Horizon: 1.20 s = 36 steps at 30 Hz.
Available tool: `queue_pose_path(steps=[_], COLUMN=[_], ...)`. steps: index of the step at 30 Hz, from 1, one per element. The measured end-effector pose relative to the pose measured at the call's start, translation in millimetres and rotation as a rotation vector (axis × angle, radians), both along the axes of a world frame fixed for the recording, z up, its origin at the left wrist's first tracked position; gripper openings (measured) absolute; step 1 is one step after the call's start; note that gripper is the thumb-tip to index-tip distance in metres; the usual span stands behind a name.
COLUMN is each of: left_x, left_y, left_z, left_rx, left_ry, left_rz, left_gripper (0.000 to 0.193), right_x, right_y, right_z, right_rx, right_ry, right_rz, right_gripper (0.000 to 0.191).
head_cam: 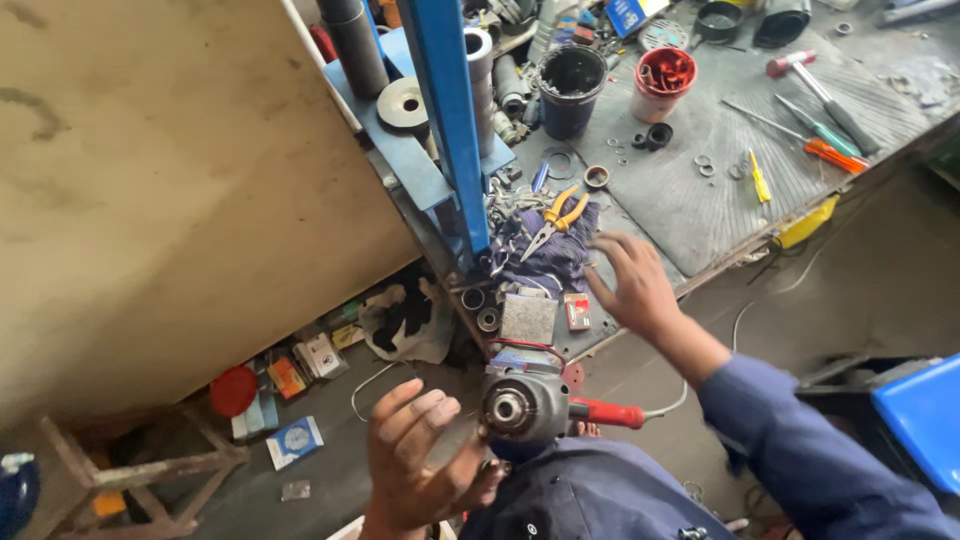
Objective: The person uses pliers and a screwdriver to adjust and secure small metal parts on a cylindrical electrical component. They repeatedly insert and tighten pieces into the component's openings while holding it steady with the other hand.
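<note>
I have the power tool [525,405] resting in my lap, its round spindle end facing up at me and its red side handle [607,412] sticking out toward my right. My left hand [420,465] is beside the tool's body with the fingers spread; its grip is apart, touching the tool's edge at most, not wrapped round it. My right hand [632,285] is stretched out over the counter [700,200], grip apart and holding nothing, hovering just beside the dark cloth [550,255] where the pliers [556,218] lie.

As I judge it, I am at the fetching step: the tool waits while I reach for something on the counter. The next move calls for lowering the right hand onto whatever I pick and closing round it, while the left steadies the tool so it does not roll off my lap.

Counting what I see: one power tool, one pair of yellow-handled pliers, one hammer [815,85] with a red head, one dark cup [572,88], one pale cup [660,85] full of red parts.
</note>
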<state>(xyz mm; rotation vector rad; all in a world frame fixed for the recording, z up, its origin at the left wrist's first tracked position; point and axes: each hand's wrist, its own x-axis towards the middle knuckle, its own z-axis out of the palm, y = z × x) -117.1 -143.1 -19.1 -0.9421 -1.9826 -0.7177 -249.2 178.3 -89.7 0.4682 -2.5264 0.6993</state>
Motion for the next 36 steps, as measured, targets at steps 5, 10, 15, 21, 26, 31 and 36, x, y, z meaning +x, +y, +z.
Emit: queue_pose_path(steps=[5, 10, 15, 21, 26, 31, 36], left_x=[15.6, 44.7, 81.3, 110.5, 121.9, 102.7, 50.8], left_y=[12.9, 29.8, 38.2, 55.8, 63.5, 45.5, 13.9], left_z=[-9.1, -9.7, -12.6, -25.3, -18.0, 27.4, 101.7], left_rx=[0.109, 0.041, 0.119, 0.344, 0.407, 0.302, 0.795], left_ry=[-0.235, -0.376, -0.43, -0.455, -0.384, -0.233, -0.95], left_rz=[0.073, 0.296, 0.485, 0.643, 0.696, 0.639, -0.265], left_gripper=[0.061, 0.073, 0.062, 0.05, 0.047, 0.047, 0.078], right_x=[-91.3, -129.0, -133.6, -140.4, -121.3, -56.4, -24.4], right_y=[11.1, 14.7, 15.7, 35.1, 68.7, 59.4, 36.7], right_z=[-0.9, 23.7, 35.6, 20.1, -6.8, 7.2, 122.2], right_rx=[0.345, 0.464, 0.679, 0.688, 0.26, -0.474, 0.058], right_ry=[0.01, -0.015, -0.156, -0.001, 0.129, 0.208, 0.766], right_rz=[0.116, 0.44, 0.467, 0.649, 0.531, 0.438, 0.521], right_gripper=[0.054, 0.062, 0.045, 0.038, 0.031, 0.028, 0.03])
